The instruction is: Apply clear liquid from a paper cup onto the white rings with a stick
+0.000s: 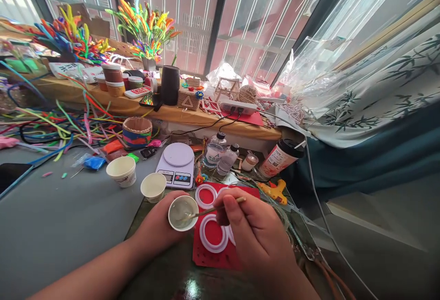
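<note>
My left hand (pixel 160 222) is wrapped round a small paper cup (pixel 176 226), tilted toward me, with cloudy clear liquid (pixel 180 210) inside. Between the thumb and fingers of my right hand (pixel 259 229) is a thin stick (pixel 215 209), its far tip dipped in that liquid. Under and beside my right hand lie white ring-shaped molds (pixel 213 247) on a red sheet (pixel 202 259); the hand covers part of them. Just behind the held cup stand another paper cup (pixel 153 187) and a stack of paper cups (pixel 121 172).
A white kitchen scale (pixel 176 164), bottles of clear liquid (pixel 213 153), a lidded drink cup (pixel 279 160) and a yellow glue gun (pixel 275 191) surround the sheet. Pipe cleaners (pixel 51 125) lie at left. A power strip (pixel 237 106) sits on the ledge, its cord hanging at right.
</note>
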### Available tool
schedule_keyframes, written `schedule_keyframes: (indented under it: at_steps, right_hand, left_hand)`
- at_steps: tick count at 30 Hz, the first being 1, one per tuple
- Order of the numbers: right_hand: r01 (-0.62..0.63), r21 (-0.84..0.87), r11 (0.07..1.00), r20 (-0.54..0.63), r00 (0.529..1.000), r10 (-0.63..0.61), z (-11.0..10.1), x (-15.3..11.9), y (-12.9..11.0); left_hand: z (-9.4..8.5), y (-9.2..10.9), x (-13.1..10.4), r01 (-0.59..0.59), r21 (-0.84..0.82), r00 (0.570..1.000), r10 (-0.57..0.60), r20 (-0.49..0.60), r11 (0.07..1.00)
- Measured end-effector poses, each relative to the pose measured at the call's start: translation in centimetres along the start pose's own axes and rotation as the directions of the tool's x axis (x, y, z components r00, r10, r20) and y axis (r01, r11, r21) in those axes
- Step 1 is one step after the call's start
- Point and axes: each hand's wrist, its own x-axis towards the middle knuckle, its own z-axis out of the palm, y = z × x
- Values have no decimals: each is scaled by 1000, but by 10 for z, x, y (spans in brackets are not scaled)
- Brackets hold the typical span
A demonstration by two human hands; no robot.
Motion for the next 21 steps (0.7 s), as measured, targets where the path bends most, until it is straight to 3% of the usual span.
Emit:
schedule_keyframes:
  at_steps: [4,8,11,15,17,19,21]
  right_hand:
    - [58,-11,998,-23,998,-58,5,-3,-3]
    - [25,-18,1000,-88,996,-26,9,-4,-2]
    - [-10,11,1000,-38,999,10,10,-3,1]
    - [-14,-5,1000,-73,997,14,8,-5,3]
    - [-31,9,999,28,999,30,7,-7,1]
    - [-82,-37,996,-98,992,78,6,-9,-2]
    - [-106,-20,994,-99,990,104,4,-10,-6]
  left_hand:
    - [-2,-2,-1,9,7,1000,-9,-24,1000]
    - [-4,-1,0,-1,-4,1000,1,-12,1000]
    - [-5,2,1,-14,-37,1000,14,-13,999]
    - [-2,0,0,-42,-38,999,42,-8,998]
    - [0,-3,-1,-68,-34,998,68,-13,997]
    - [1,-6,-2,-72,-32,997,72,1,997]
    - [1,-8,-3,-76,-30,997,76,8,997]
